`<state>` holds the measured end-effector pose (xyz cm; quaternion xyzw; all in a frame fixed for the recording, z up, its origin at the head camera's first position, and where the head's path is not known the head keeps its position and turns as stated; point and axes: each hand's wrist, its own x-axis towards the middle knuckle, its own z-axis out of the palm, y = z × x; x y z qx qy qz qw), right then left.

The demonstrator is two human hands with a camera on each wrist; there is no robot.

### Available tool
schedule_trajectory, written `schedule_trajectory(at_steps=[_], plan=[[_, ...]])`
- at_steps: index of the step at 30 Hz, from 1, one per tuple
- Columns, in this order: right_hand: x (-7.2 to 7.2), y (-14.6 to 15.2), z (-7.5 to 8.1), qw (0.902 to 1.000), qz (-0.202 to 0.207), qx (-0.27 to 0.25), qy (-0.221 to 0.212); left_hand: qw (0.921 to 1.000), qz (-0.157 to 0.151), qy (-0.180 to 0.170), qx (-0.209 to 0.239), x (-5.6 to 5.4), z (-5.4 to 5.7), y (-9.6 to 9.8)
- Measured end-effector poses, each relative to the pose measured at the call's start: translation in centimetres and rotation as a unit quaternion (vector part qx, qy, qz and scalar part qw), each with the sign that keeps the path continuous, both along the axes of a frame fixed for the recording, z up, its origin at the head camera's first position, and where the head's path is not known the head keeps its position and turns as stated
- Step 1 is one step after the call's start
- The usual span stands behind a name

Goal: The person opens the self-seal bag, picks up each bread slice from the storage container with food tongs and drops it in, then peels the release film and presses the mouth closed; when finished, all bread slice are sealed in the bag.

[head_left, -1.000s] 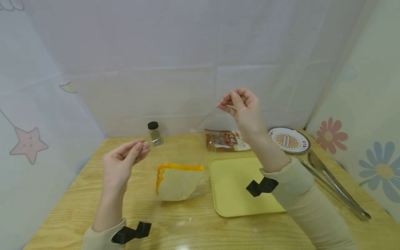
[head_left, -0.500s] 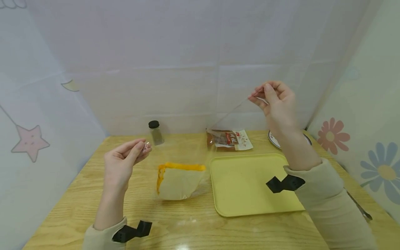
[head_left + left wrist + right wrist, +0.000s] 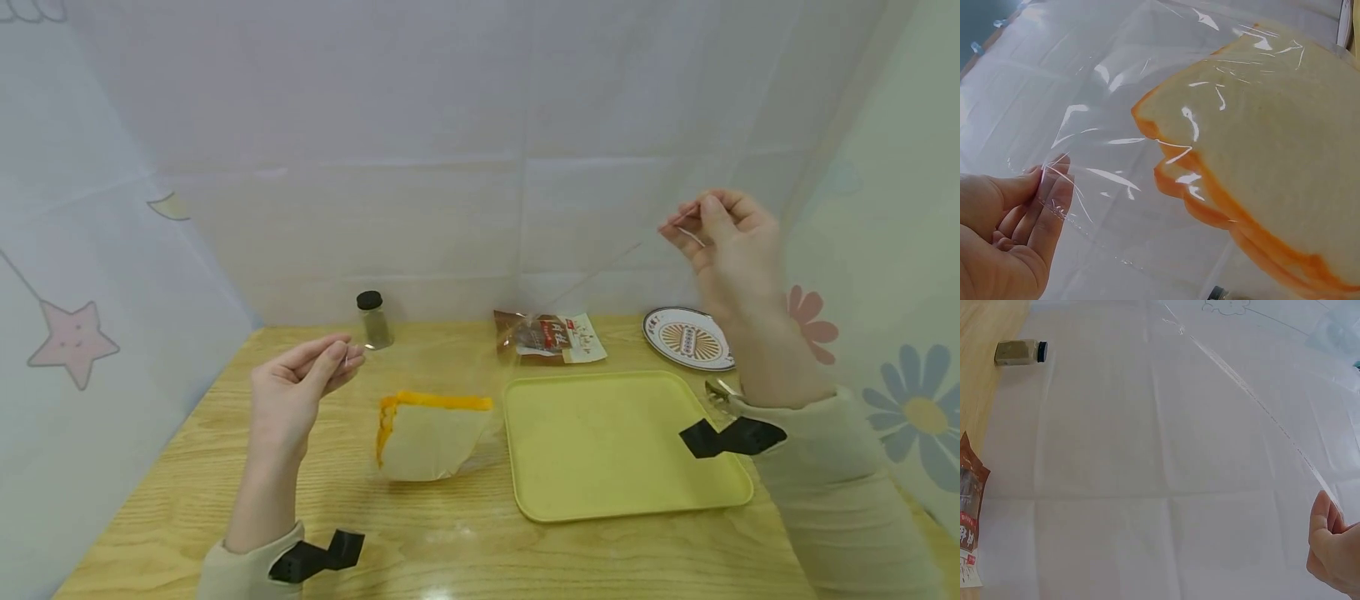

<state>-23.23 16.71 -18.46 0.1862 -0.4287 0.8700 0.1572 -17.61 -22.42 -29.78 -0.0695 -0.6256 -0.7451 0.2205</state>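
Observation:
Slices of bread (image 3: 431, 442) with orange crust lie inside a clear plastic bag (image 3: 1104, 187), low in front of me in the head view. My left hand (image 3: 296, 396), left of the bread, pinches the bag's edge between thumb and fingers. Raised high on the right, my right hand (image 3: 727, 242) pinches the end of a thin clear plastic strip (image 3: 1254, 400). The strip runs slanting down to the left, towards the bag. Whether it is a loose strip or the stretched edge of the bag, I cannot tell.
A yellow tray (image 3: 622, 450) lies right of the bread. Behind stand a black-capped jar (image 3: 375, 321) and a brown-and-white food packet (image 3: 551, 337). A patterned plate (image 3: 686, 337) is at the back right; metal tongs (image 3: 720, 390) are mostly hidden by the right arm.
My right hand has moved right and slightly up, drawing the clear plastic strip along with it. The left hand and the bread have barely moved.

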Motion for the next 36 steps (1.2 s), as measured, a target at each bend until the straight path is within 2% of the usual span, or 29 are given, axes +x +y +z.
schedule_trajectory(at_steps=[14,17,19,20,22,24,25,26,28,29,33,36], plan=[[-0.2,3.0,0.1,0.9987,0.003,-0.037,-0.035,0.9999,0.010,-0.012,-0.007,0.0,-0.1,0.0],[0.2,3.6,0.0,0.9992,0.006,0.028,-0.026,0.9998,0.007,-0.018,-0.008,0.0,0.0,0.0],[0.6,3.8,-0.2,0.9919,0.003,0.124,-0.025,0.9998,0.002,-0.020,-0.008,0.0,0.0,0.0],[0.9,3.9,-0.4,0.9800,-0.008,0.197,-0.028,0.9998,-0.001,-0.020,-0.007,0.0,0.0,0.1],[1.5,4.0,-1.0,0.9444,-0.018,0.327,-0.027,0.9997,-0.005,-0.021,-0.006,0.0,0.1,0.2],[2.1,3.9,-1.9,0.8948,-0.030,0.445,-0.019,0.9998,-0.007,-0.021,-0.004,-0.1,0.1,0.3],[2.4,3.8,-2.4,0.8727,-0.029,0.487,-0.015,0.9997,-0.008,-0.021,-0.005,-0.1,0.1,0.3],[2.8,3.6,-3.1,0.8562,-0.022,0.516,-0.004,0.9997,-0.011,-0.021,-0.005,-0.1,0.1,0.4],[3.4,3.3,-4.5,0.8434,0.007,0.537,0.017,0.9997,-0.014,-0.021,-0.006,-0.1,0.2,0.4],[3.8,3.0,-5.2,0.8326,0.015,0.553,0.026,0.9996,-0.015,-0.022,-0.007,-0.1,0.2,0.4],[5.2,1.3,-7.3,0.8201,0.084,0.565,0.028,0.9996,-0.018,-0.022,-0.007,-0.2,0.2,0.4],[6.2,-0.3,-8.6,0.8035,0.128,0.581,0.015,0.9996,-0.019,-0.021,-0.006,-0.2,0.3,0.2]])
